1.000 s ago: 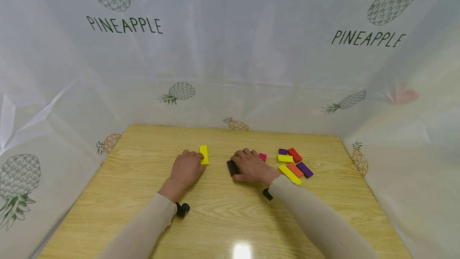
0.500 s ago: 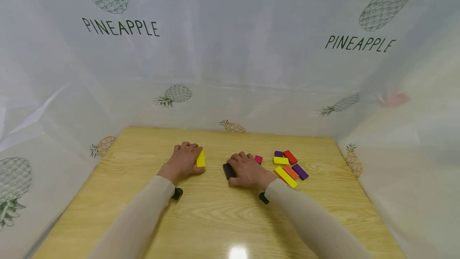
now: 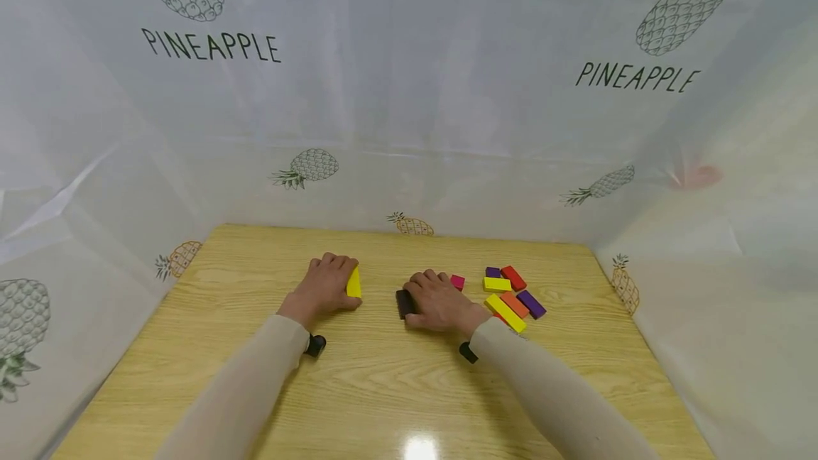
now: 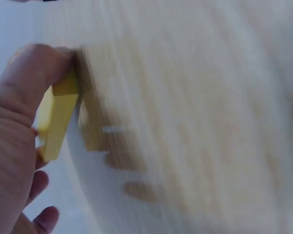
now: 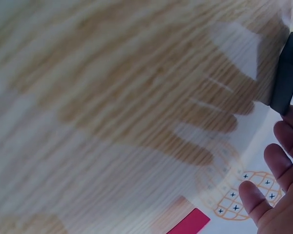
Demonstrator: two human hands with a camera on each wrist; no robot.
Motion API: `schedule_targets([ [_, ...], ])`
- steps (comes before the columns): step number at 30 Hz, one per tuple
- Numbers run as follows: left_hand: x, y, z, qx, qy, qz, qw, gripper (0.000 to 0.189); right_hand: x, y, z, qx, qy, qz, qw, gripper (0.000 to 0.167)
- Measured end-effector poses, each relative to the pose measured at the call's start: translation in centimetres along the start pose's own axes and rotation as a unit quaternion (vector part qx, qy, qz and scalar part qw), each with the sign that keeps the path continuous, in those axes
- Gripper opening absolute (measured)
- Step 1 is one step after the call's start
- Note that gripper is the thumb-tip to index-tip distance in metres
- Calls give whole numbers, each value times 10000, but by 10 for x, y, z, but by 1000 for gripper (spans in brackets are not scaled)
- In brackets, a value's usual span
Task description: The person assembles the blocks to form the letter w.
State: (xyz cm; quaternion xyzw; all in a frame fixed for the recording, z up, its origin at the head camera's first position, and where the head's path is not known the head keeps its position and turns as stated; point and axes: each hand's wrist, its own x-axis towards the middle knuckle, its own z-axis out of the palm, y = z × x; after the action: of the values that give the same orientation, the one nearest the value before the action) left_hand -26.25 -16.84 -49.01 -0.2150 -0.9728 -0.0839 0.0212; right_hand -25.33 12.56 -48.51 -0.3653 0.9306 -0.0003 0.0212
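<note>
Left grip [image 3: 324, 284]: yellow block [image 3: 354, 285]; right grip [image 3: 441, 302]: black block [image 3: 404, 304]; long axes forward

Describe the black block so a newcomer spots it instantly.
On the wood-grain table, find the right hand, just left of the coloured-block cluster. That hand pinches the black block. It is the only black one; the others are yellow, red, orange, purple or pink.

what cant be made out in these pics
Head: left side of the held yellow block, behind the left hand.
Head: right side of the black block, behind the right hand.
Right wrist: rest of the pink block, cut off by the bottom edge.
Left wrist: fine grain of the table, blurred.
</note>
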Motion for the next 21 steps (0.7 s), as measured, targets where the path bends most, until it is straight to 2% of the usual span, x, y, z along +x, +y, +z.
schedule_targets([
  [4, -9, 4, 4, 8, 364, -68, 9993, 85, 1, 0, 2, -61, 58, 29, 10000, 64],
  [6, -15, 6, 6, -6, 434, -94, 9990, 85, 1, 0, 3, -88, 73, 37, 9999, 64],
  [11, -32, 17, 5, -144, 426, -105, 9989, 83, 1, 1, 4, -81, 72, 61, 9999, 64],
  [21, -68, 48, 3, -302, 333, 24, 9990, 81, 3, 2, 7, -56, 172, 29, 9998, 64],
])
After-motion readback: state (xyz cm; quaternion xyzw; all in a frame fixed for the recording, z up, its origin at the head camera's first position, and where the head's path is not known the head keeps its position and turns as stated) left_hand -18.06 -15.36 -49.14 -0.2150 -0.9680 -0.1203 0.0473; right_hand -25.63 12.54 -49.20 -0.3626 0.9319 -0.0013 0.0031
